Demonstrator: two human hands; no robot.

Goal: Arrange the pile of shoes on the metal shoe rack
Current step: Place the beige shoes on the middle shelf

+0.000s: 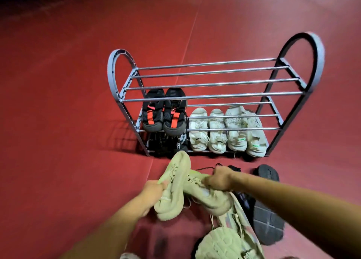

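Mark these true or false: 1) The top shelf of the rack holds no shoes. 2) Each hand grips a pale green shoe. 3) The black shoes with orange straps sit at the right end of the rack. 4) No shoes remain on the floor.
1) True: the rack's top bars are bare.
2) True: the left hand and right hand each hold a pale green shoe.
3) False: the black shoes with orange straps sit at the left end; white shoes are to their right.
4) False: a black sandal and others lie on the floor.
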